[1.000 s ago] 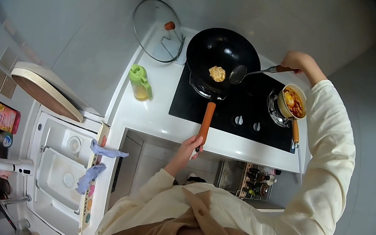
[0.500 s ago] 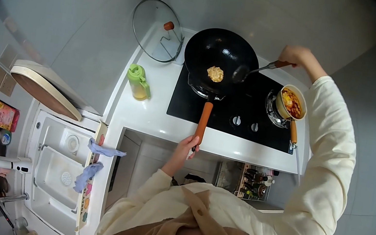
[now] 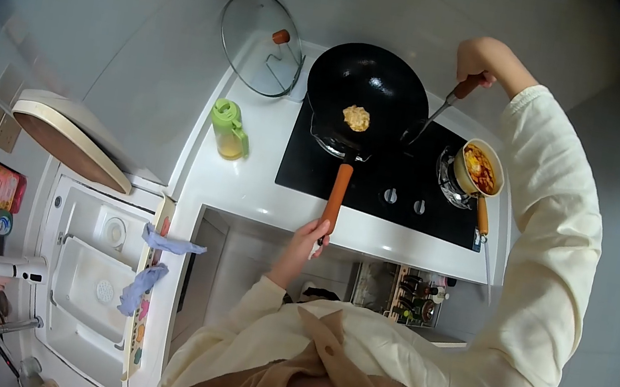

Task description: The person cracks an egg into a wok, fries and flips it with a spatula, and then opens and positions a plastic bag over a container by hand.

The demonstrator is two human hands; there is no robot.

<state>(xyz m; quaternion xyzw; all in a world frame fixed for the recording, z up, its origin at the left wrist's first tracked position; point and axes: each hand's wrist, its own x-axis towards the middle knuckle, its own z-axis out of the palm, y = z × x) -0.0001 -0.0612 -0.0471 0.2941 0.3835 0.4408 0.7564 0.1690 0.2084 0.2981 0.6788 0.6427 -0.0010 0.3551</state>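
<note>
My left hand point(image 3: 310, 241) is wrapped round the orange-brown handle of a black wok point(image 3: 372, 82) on the left burner. A small golden piece of food point(image 3: 356, 118) lies in the wok. Up at the right, my right hand point(image 3: 480, 62) grips the wooden handle of a metal spatula point(image 3: 438, 113). The spatula's dark head points down, just past the wok's right rim, over the black hob point(image 3: 305, 176). A small cream pot point(image 3: 456, 170) of reddish food stands on the right burner, below my right hand.
A green-topped bottle point(image 3: 230, 130) stands on the counter left of the hob. Behind it a glass lid point(image 3: 254, 47) rests upright. At the left are a white sink point(image 3: 93, 203), blue cloths point(image 3: 143, 289) and a round board point(image 3: 73, 144). An open drawer holds several bottles point(image 3: 418, 300).
My right hand has risen and moved slightly left. The spatula has swung steeper, and its head has left the wok for the space beside the right rim.
</note>
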